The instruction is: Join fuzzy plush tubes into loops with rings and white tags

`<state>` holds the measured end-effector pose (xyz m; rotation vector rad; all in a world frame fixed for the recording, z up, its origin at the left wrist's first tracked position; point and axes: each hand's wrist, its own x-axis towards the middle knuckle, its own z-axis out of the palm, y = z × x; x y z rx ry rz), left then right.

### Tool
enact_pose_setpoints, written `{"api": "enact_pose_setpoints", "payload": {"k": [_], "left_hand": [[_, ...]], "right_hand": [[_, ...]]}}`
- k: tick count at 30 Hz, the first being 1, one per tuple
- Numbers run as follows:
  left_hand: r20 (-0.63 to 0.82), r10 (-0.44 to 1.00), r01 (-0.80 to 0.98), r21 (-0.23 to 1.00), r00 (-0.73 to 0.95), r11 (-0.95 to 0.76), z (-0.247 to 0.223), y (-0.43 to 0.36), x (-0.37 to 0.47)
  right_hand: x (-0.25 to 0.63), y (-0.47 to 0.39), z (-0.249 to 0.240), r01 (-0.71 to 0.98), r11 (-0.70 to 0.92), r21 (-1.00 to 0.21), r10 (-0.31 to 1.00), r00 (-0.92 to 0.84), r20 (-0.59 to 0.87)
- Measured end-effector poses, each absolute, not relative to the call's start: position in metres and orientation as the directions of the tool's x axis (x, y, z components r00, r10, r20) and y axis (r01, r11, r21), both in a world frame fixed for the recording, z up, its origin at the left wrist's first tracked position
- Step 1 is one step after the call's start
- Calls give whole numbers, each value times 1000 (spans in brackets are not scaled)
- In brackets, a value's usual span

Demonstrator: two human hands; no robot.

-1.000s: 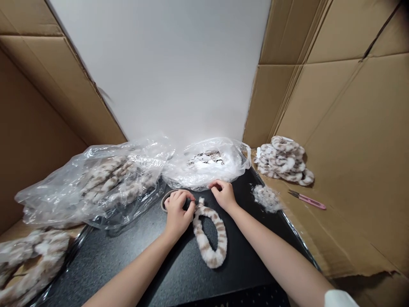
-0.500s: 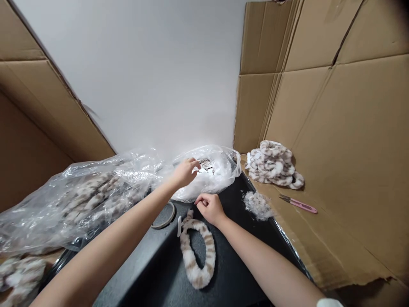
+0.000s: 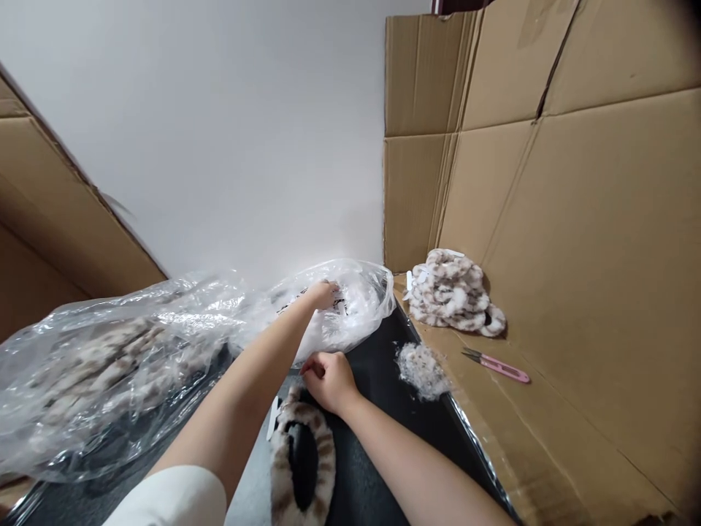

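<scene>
My left hand [image 3: 324,294] reaches into an opened clear plastic bag [image 3: 377,307] that holds white material and small dark-marked pieces. Its fingertips are partly hidden there, so their grip does not show. Just in front of the bag, my right hand [image 3: 333,381] is closed, thumb and forefinger curled together; anything inside is too small or hidden to name. Below it lies a fluffy brown-and-white loop [image 3: 281,475] with a white tag [image 3: 272,418], on the dark table surface [image 3: 377,475]. The right hand is close to the loop's upper end.
A large clear bag [image 3: 109,365] of similar fluffy pieces fills the left side. At right, on cardboard [image 3: 548,453], are a pile of tagged fluffy loops [image 3: 452,296] and pink thread snips [image 3: 501,367]. A heap of tiny clear pieces [image 3: 421,371] lies near the table's edge. Cardboard walls [image 3: 591,256] stand around.
My left hand has gone from above the bag's opening down into its contents. My right hand stays curled near the loop. The whole view has shifted, and the grey ring is now out of sight.
</scene>
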<state>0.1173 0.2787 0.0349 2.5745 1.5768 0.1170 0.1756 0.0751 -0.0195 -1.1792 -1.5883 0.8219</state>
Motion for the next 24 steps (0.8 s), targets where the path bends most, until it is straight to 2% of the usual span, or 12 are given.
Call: {"api": "enact_pose_setpoints", "payload": {"k": [4, 11, 17, 21, 24], "left_hand": [[-78, 903, 901, 147, 422, -409, 37, 280, 113], [-71, 896, 880, 239, 438, -411, 48, 270, 109], [150, 879, 766, 440, 452, -469, 73, 244, 106], [344, 888, 631, 624, 306, -460, 91, 221, 94], [393, 904, 471, 773, 170, -425, 96, 207, 83]], "right_hand": [[176, 75, -19, 308, 292, -905, 956, -72, 284], [177, 75, -16, 298, 286, -911, 958, -56, 282], [176, 76, -16, 270, 289, -918, 956, -36, 291], [176, 76, -17, 225, 296, -928, 954, -26, 298], [176, 77, -18, 178, 300, -937, 953, -25, 301]]}}
